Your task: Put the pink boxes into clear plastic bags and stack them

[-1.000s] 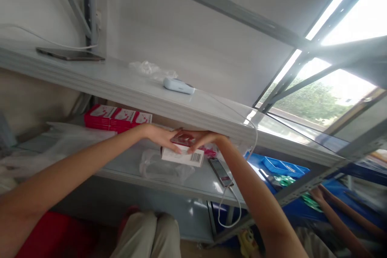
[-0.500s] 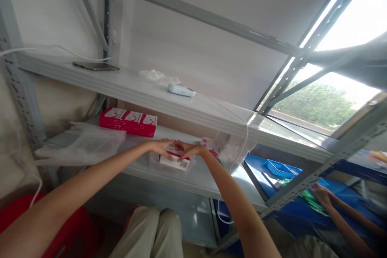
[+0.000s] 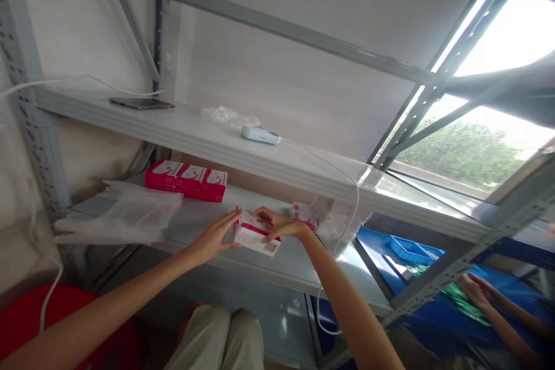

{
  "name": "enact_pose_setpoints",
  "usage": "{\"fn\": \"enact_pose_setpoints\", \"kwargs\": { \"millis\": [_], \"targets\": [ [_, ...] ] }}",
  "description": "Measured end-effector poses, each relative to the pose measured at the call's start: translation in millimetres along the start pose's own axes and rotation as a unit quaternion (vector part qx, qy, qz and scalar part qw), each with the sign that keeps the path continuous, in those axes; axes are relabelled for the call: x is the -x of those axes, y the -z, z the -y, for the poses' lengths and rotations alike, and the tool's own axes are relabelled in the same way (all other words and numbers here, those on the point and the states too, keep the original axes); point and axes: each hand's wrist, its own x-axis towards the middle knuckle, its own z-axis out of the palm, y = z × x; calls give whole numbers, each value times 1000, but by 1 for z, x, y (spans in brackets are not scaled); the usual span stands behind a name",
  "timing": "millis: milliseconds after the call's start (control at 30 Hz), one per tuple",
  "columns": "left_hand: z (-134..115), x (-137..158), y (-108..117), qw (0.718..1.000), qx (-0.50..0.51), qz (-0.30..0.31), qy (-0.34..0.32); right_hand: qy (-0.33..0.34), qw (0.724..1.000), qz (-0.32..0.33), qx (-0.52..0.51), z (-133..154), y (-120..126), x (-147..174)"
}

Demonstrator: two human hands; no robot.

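As seen from the head camera, looking up into a metal rack: shows a small box, white with a pink top and a barcode on its near end, resting on the front part of the lower shelf, between the two hands. Shows the left hand with fingers straight and apart, pressed flat against the left end of the box and not curled round it, probably as a stop against sliding. Shows the right hand laid over the top from the other side, fingers bent down and closed on the box, so that the box sits pinned from both ends and steady on the shelf. Places a row of three red boxes further back on the same shelf, edge to edge, apparently set aside in order, with a clear plastic bag lying flat just in front of them. Places a bundle of plastic-wrapped pink items just beside the right wrist, within easy reach. Carries, on the upper shelf, a phone lying flat, a scrap of crumpled plastic and a white handheld device, whose white cable hangs down over the shelf edge. Includes, at lower right, another person's hand above a blue tray, well apart from the box.
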Motion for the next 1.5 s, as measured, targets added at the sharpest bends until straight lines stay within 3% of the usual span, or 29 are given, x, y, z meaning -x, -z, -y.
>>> {"fn": "enact_pose_setpoints", "kwargs": {
  "millis": [200,400,500,700,933,1067,1200,1300,1500],
  "targets": [
    [-4,-6,5,999,28,22,-17,4,1000,5,-22,-1,0,4],
    [-20,0,9,997,34,-62,-29,19,999,-5,-39,11,-2,15],
    [-30,3,13,995,35,-76,-50,13,999,-1,-40,20,-3,20],
    [-36,8,15,996,67,-46,-41,28,998,-2,-63,30,-6,32],
    [-41,-1,6,989,87,-33,-114,45,995,-12,-88,45,-11,38],
    [-47,-20,15,986,104,-10,-131,62,992,-25,-106,41,-5,35],
    [-31,-55,27,988,88,39,-117,48,992,-83,-76,31,12,22],
    [-10,-75,23,992,30,74,-101,15,993,-117,-8,16,25,8],
    [9,-71,7,990,-63,78,-103,-5,992,-124,25,-21,27,-10]
  ]
}}
